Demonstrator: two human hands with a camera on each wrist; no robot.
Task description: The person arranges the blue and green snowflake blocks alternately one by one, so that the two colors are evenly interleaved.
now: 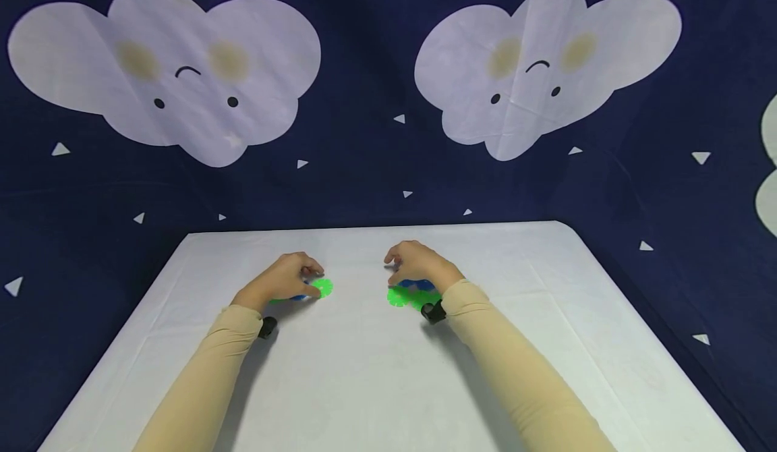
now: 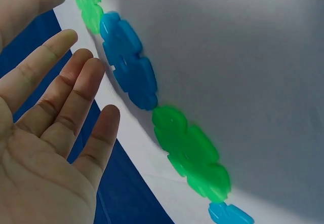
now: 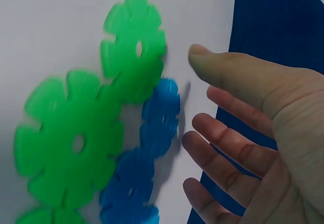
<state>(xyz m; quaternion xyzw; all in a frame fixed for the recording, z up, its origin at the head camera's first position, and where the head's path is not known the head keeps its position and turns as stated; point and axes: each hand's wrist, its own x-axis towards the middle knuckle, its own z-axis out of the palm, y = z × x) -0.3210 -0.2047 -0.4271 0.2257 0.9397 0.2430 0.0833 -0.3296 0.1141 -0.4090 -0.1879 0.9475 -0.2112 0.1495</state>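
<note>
My left hand (image 1: 280, 280) hovers at the left of the white table, its thumb close over a green notched plastic disc (image 1: 325, 287). In the left wrist view the fingers are spread loosely beside a curved row of alternating blue discs (image 2: 129, 62) and green discs (image 2: 190, 153) set edge to edge. At the right, my right hand (image 1: 421, 266) is held over a second group, with its fingers relaxed and apart. The right wrist view shows green discs (image 3: 71, 143) and blue discs (image 3: 161, 117) beside that hand, overlapping at their edges. Nothing sits between the fingers of either hand.
A white cloth-covered table (image 1: 364, 371) lies under both groups, with bare cloth between them. Behind its far edge hangs a dark blue curtain (image 1: 364, 189) with printed clouds and small triangles. A black wrist camera (image 1: 434, 312) is strapped below the right hand.
</note>
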